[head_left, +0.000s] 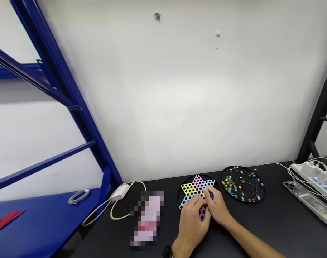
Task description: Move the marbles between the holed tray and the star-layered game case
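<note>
A star-shaped peg board (pixel 197 190) with yellow, pink and blue points and black holes lies on a round black tray (pixel 178 196) on the black table (pixel 273 229). My left hand (pixel 191 224) rests its curled fingers on the star's near side, and a wristwatch (pixel 167 252) shows at that wrist. My right hand (pixel 217 208) is right beside it, pinching a small blue marble (pixel 211 195) at its fingertips. Further right, a second round black tray (pixel 264 185) holds several multicoloured glass marbles.
A pixelated, blurred pink object (pixel 148 218) lies left of the board, near a white charger (pixel 119 192) and its cables. A power strip (pixel 313 175) and a phone (pixel 308 204) sit at the right. A blue metal shelf frame (pixel 58 89) stands at the left.
</note>
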Motion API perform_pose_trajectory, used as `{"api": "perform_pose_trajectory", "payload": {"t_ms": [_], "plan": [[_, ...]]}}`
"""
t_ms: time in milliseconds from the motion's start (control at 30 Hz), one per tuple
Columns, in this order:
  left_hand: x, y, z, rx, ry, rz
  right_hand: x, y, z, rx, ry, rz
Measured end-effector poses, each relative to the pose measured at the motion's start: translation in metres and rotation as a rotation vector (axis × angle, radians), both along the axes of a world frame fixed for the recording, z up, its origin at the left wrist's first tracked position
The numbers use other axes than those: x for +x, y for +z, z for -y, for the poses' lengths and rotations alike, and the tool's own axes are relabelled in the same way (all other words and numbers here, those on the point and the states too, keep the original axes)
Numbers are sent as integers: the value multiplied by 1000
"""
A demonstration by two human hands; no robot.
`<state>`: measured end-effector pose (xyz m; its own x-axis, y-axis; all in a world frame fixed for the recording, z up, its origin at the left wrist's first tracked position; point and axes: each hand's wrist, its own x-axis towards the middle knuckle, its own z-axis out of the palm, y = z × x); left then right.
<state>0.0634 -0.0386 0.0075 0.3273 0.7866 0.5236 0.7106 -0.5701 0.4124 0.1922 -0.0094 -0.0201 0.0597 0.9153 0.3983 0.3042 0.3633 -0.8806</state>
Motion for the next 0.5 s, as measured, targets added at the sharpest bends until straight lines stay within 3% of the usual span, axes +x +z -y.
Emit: {"api": "perform_pose_trajectory", "payload": {"t_ms": [300,500], "plan": [[-5,4,-1,34,-13,26,15,-15,5,180,33,696],[-7,5,0,13,-23,15,12,-11,12,145,38,832]]}}
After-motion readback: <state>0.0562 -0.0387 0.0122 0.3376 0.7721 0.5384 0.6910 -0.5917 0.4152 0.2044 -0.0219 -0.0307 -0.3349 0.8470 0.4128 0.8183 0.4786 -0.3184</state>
